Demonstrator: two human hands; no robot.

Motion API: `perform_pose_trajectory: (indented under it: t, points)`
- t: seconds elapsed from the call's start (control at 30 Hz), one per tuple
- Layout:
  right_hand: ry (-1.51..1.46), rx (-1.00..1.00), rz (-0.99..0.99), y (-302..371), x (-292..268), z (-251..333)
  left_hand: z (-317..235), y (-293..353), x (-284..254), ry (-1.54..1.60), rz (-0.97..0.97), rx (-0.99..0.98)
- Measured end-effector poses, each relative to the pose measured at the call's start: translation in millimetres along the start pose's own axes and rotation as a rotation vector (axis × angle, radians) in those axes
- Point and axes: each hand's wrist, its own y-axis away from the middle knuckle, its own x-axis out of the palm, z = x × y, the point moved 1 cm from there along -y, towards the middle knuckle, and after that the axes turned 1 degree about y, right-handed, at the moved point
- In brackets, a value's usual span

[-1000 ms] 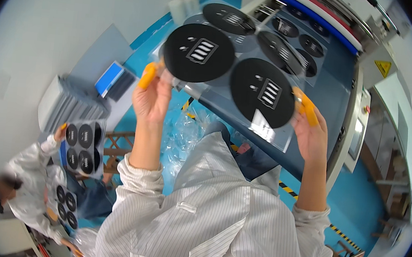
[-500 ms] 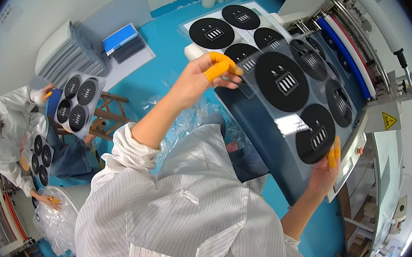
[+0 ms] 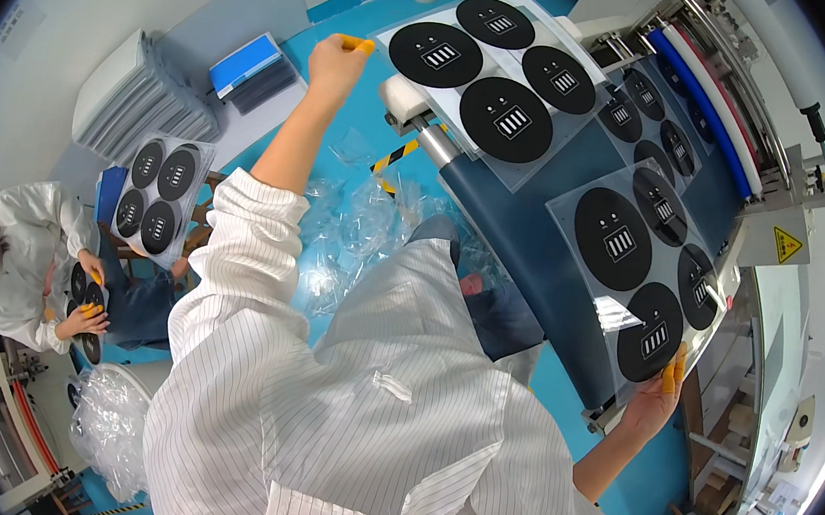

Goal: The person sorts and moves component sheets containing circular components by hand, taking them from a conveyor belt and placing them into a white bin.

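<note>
Left hand (image 3: 337,69): fingers drawn together, yellow covers on the tips, right at the outer corner of the left sheet (image 3: 495,77). Clear film, hard to see there; cannot tell whether the corner is pinched. That sheet, four black discs, lies across the far left part of the dark surface (image 3: 517,218), overhanging its end.

Right hand (image 3: 652,403): closed on the near edge of the right sheet (image 3: 646,267); palm side and thumb unclear. Also four discs; white glare beside the nearest one, clear border faint against the surface.

Third sheet (image 3: 648,119) beyond, toward the blue roller (image 3: 699,112); its near part hard to separate from the right sheet's clear film.

Right sleeve mostly hidden by the shirt front (image 3: 368,394). Co-worker's hands (image 3: 84,321), lower left, partly cover more discs.
</note>
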Motion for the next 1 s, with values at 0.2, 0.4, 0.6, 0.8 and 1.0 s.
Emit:
perform_pose_trajectory:
  t: [0.2,0.4,0.6,0.8,1.0]
  points:
    - [0.016,0.037,-0.025,-0.4,7.7,-8.2,-16.4,-1.1,0.3,0.594,0.126,0.060]
    - [0.118,0.038,-0.017,6.8,3.2,-22.6,-34.6,-5.1,14.1,1.098,0.247,-0.065]
    - [0.186,0.126,-0.095,11.9,30.0,-33.3,15.9,-52.4,23.9,1.811,0.477,-0.424]
    - [0.286,0.213,-0.121,-10.5,42.3,-51.4,14.6,-57.5,-8.7,2.078,0.614,-0.499]
    - [0.284,0.144,-0.173,-61.2,50.4,-90.7,-21.0,-7.3,-42.9,2.070,0.657,-0.453]
